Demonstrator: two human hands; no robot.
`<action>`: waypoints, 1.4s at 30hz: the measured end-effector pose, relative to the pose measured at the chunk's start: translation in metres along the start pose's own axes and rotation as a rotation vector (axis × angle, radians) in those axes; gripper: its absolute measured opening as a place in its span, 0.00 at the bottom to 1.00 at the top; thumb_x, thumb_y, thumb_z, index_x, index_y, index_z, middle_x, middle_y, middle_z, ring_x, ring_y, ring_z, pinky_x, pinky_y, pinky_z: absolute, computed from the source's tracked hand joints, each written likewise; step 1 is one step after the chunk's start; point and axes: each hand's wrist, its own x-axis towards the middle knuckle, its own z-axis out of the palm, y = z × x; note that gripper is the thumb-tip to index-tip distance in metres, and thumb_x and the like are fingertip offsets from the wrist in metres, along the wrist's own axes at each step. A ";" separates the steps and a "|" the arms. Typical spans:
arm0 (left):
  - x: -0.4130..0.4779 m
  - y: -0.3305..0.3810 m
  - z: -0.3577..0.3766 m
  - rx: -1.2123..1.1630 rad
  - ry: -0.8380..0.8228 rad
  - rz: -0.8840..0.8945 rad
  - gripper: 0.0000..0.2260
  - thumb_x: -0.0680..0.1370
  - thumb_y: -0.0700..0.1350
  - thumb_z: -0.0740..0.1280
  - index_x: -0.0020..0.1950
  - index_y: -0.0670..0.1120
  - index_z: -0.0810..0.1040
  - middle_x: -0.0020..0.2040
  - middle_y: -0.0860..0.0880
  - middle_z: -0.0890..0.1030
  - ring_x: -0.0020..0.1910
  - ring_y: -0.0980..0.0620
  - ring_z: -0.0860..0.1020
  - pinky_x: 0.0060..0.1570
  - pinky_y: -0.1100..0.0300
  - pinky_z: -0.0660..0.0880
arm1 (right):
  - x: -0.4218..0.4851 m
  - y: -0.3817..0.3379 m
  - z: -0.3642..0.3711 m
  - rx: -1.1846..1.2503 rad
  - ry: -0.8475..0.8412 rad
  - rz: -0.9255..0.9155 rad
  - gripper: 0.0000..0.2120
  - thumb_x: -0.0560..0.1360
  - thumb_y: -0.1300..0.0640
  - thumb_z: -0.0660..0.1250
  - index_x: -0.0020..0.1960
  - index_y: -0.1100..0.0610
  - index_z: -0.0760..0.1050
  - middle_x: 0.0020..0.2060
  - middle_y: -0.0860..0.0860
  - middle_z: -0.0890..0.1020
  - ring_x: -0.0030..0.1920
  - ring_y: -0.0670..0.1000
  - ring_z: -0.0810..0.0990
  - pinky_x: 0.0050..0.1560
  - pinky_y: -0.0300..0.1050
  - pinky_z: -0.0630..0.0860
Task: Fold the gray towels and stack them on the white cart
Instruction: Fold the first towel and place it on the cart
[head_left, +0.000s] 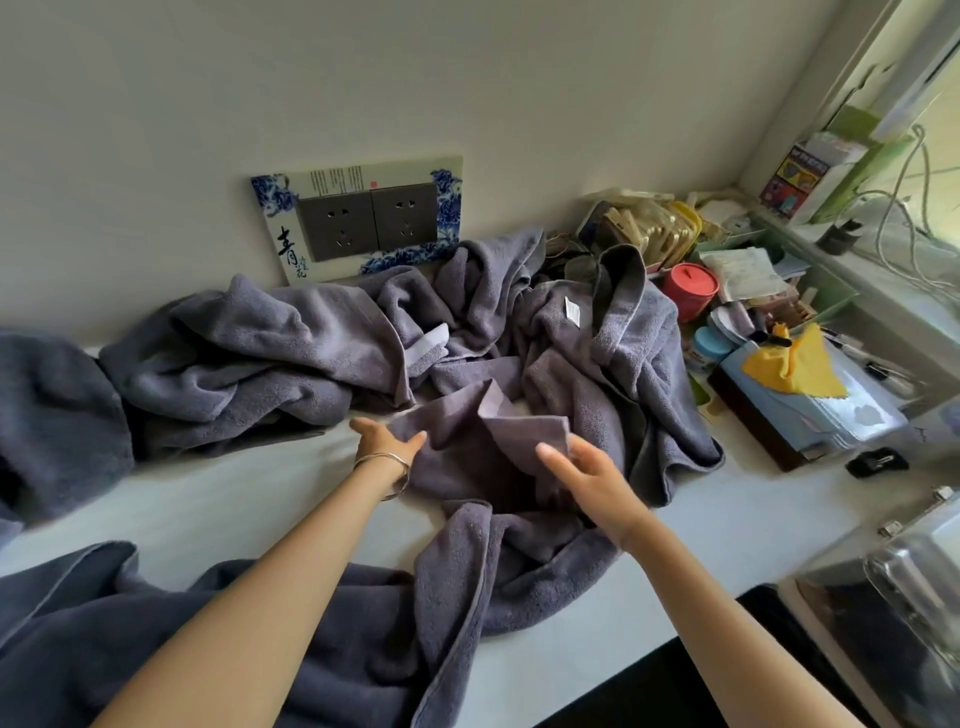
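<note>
Two hands flank the gray towel (467, 447) lying near the pile (291, 343), ready to flatten it: your left hand (387, 441) is spread open at its left edge; your right hand (589, 470)'s grip is unclear.

Towels (311, 358) heap on the counter (218, 499) below the wall sockets (366, 221), clutter (753, 291) to their right.

Soft daylight from the window (935, 171) at upper right, dimmer and cooler toward the left, wall (467, 78) evenly gray, soft shadows under the towels (291, 353) on the counter (218, 499), wide-angle bending at the edges, slight overall softness, glass container (914, 582) at lower right blurred
</note>
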 end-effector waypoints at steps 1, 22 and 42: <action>-0.001 0.002 0.002 -0.006 -0.015 -0.021 0.37 0.71 0.49 0.73 0.69 0.31 0.59 0.65 0.37 0.71 0.64 0.41 0.72 0.60 0.54 0.67 | -0.002 -0.006 -0.009 0.093 0.056 -0.010 0.07 0.79 0.58 0.62 0.51 0.59 0.77 0.41 0.46 0.82 0.43 0.42 0.78 0.45 0.35 0.75; -0.039 0.311 0.052 -0.058 -0.092 0.893 0.08 0.76 0.42 0.67 0.52 0.39 0.77 0.45 0.43 0.81 0.44 0.50 0.76 0.48 0.58 0.73 | -0.034 -0.012 -0.206 0.084 0.826 -0.036 0.10 0.79 0.52 0.61 0.48 0.59 0.73 0.31 0.52 0.73 0.24 0.44 0.70 0.20 0.36 0.68; -0.119 0.215 0.081 -0.168 -0.656 0.884 0.12 0.75 0.36 0.67 0.56 0.48 0.79 0.47 0.54 0.80 0.41 0.70 0.76 0.47 0.74 0.71 | 0.038 -0.074 -0.180 0.825 0.115 0.446 0.40 0.71 0.29 0.55 0.61 0.65 0.74 0.59 0.63 0.78 0.57 0.60 0.79 0.59 0.56 0.75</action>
